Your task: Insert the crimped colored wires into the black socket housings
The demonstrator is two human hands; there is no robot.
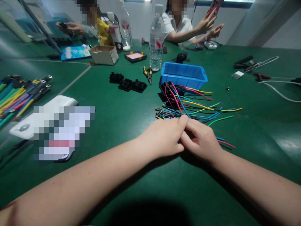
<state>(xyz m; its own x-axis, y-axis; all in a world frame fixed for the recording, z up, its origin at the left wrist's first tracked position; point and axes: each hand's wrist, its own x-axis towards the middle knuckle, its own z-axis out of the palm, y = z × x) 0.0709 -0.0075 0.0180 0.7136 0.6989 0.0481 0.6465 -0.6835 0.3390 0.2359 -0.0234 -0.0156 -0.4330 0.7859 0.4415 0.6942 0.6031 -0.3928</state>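
My left hand (163,135) and my right hand (201,138) meet over the green table, fingertips pressed together. Both are closed, and whatever lies between the fingers is hidden. Just beyond them spreads a bunch of thin wires (199,110) in red, yellow, blue and green, some with small metal ends at the left. Black plastic connector housings (172,94) with wires in them lie behind the bunch, against a blue plastic bin (183,80). More black housings (133,84) rest to the left, near yellow-handled pliers (148,76).
At left are a phone (68,131), a white power bank (44,116) and thick coloured cables (23,97). A water bottle (156,40) and a cardboard box (104,55) stand farther back. Two people sit across the table. White cables (279,89) lie at right.
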